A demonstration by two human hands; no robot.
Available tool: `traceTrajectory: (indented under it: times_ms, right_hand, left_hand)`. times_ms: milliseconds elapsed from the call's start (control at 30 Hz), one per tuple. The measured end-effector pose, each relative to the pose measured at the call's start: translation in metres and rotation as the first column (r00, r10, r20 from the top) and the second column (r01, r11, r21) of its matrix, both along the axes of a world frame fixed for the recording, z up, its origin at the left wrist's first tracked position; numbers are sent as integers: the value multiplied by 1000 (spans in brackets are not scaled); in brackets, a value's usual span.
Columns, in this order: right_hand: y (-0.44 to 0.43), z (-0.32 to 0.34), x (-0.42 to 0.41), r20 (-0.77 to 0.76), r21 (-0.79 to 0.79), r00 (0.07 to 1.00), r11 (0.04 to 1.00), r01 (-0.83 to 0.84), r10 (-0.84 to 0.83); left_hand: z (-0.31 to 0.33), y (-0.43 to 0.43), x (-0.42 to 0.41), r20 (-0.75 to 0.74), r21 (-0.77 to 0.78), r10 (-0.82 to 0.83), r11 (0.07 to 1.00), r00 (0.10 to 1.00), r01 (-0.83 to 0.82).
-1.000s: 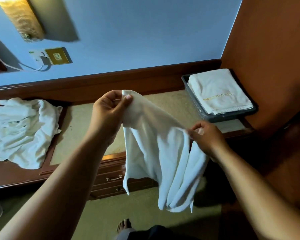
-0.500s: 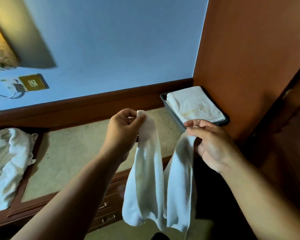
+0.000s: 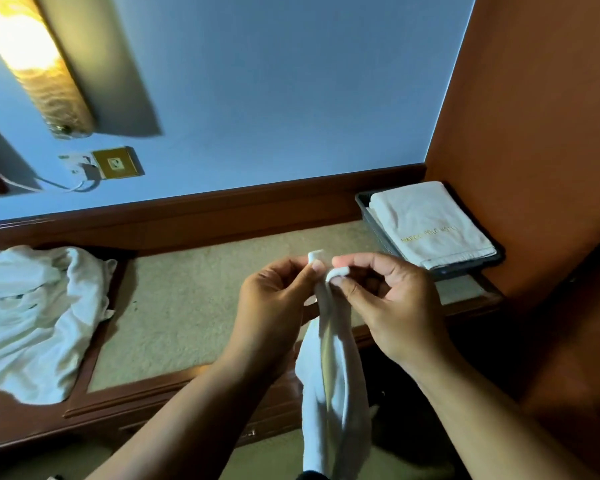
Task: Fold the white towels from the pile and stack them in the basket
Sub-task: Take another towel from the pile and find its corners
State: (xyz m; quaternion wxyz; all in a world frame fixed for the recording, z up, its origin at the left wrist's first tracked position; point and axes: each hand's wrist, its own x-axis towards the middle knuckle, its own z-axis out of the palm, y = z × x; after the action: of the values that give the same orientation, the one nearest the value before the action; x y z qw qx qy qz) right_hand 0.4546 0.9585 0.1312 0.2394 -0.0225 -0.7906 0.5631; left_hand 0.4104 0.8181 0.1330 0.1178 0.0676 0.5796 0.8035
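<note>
A white towel (image 3: 329, 393) is hanging in the lower middle of the frame, doubled lengthwise so its two halves are lying against each other and falling in a narrow drape past the bottom edge. Its two top corners are meeting just right of centre. The left hand (image 3: 274, 306) is pinching one corner, thumb and forefinger closed on the cloth, with a small tip of towel sticking up above the fingers. The right hand (image 3: 392, 310) is pinching the other corner in the same way, its grip clamped on a rolled bit of hem. The two grips are sitting just beside each other, nearly touching, and both forearms are reaching in from the bottom of the frame.

Behind the hands, a worktop (image 3: 187, 306) with a pale inset surface and a dark wooden border is running across the middle of the frame. At its right end, in the middle right of the frame, a dark basket (image 3: 371, 220) is holding a folded towel (image 3: 430, 223) lying flat, with gold lettering too blurred to read. At the left edge, the pile (image 3: 32, 313) of loose white towels is lying crumpled, partly over the worktop's border.

Above the worktop a blue wall (image 3: 274, 98) is filling the upper frame. A lit lamp (image 3: 35, 64) is glowing at the upper left, with a brass socket (image 3: 118, 162) below it. An orange-brown panel (image 3: 534, 116) is filling the right side.
</note>
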Motion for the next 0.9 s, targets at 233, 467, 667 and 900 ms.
traceTrajectory:
  times_ms: [233,467,667,900]
  right_hand:
    - [-29,5,-18,-227,292,971,946,141,-75]
    - [-46,14,-38,-62,346,995,937,-53,79]
    - [-69,17,-47,-49,295,981,941,-166,188]
    - [-103,19,-48,-195,402,934,893,-204,301]
  left_hand:
    - [-8,-36,-12,-102,-43,-11,999,995,7]
    - [-20,-82,-26,-165,-58,-154,988,974,146]
    - [-15,-117,-35,-239,-97,-183,982,954,164]
    - [-4,-152,-46,-192,-30,-182,983,964,180]
